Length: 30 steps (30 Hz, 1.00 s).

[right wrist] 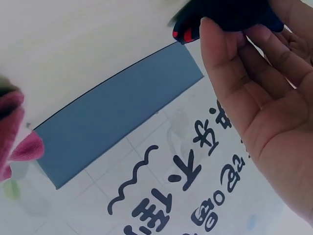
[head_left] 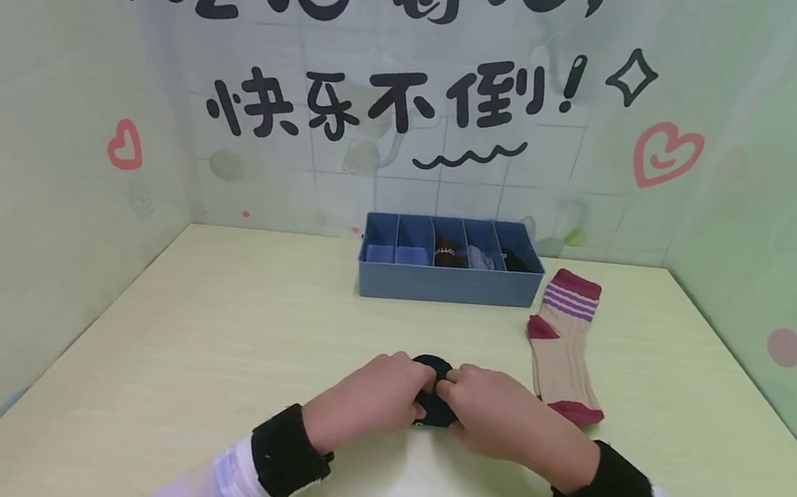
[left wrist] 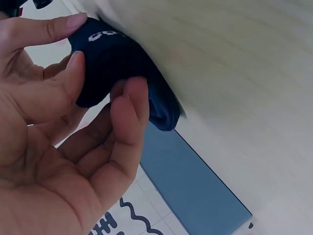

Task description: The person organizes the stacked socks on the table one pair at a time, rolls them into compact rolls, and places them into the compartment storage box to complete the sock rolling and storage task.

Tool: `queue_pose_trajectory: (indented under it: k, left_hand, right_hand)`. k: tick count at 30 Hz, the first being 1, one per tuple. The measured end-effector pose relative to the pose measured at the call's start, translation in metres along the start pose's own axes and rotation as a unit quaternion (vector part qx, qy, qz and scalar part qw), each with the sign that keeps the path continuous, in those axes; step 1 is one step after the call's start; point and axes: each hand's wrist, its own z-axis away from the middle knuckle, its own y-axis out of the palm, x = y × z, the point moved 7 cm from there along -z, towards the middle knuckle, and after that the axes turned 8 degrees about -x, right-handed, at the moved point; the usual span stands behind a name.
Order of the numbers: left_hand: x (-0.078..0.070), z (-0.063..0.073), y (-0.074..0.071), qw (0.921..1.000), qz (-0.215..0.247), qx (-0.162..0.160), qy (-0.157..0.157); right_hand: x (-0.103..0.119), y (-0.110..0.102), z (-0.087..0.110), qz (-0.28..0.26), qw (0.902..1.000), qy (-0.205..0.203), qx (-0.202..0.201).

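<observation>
A folded navy sock with white lettering lies between my two hands on the table, in the middle of the head view. My left hand grips its left side, fingers curled against the fabric. From the right, my right hand holds the other side. In the left wrist view the sock is bent over, and its lettering shows near a thumb. The right wrist view shows the dark sock above my curled fingers, with a red patch at one end. My hands partly cover it.
Behind the hands stands a blue divided box; brown, grey and black bundles sit in its right compartments. A beige sock with maroon heel, toe and cuff lies flat beside my right forearm. A printed curtain closes off the back.
</observation>
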Motion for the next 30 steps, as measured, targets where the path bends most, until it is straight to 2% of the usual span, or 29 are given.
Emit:
queue_pose_trajectory:
  k: [4, 8, 13, 17, 24, 30]
  left_hand:
    - [0.002, -0.001, 0.001, 0.9994, 0.021, 0.02, -0.021]
    - [-0.001, 0.0, 0.003, 0.9992, -0.005, 0.027, -0.028]
    - [-0.009, 0.002, 0.004, 0.9982, -0.056, 0.019, -0.008]
    - [-0.012, 0.004, 0.004, 0.9971, -0.075, 0.012, 0.007]
    - [-0.012, 0.004, -0.001, 0.9965, -0.077, -0.011, 0.029]
    - [-0.009, 0.003, -0.001, 0.9972, -0.064, -0.018, 0.036]
  right_hand:
    - [-0.004, 0.002, -0.001, -0.034, 0.9986, 0.03, 0.026]
    - [-0.009, 0.004, -0.001, -0.082, 0.993, 0.073, 0.042]
    - [-0.012, 0.006, 0.0, -0.132, 0.9853, 0.104, 0.034]
    - [-0.012, 0.005, 0.0, -0.133, 0.9851, 0.106, 0.027]
    - [-0.014, 0.005, -0.003, -0.128, 0.9856, 0.106, 0.032]
    - [-0.023, 0.005, -0.006, -0.163, 0.9745, 0.154, 0.015]
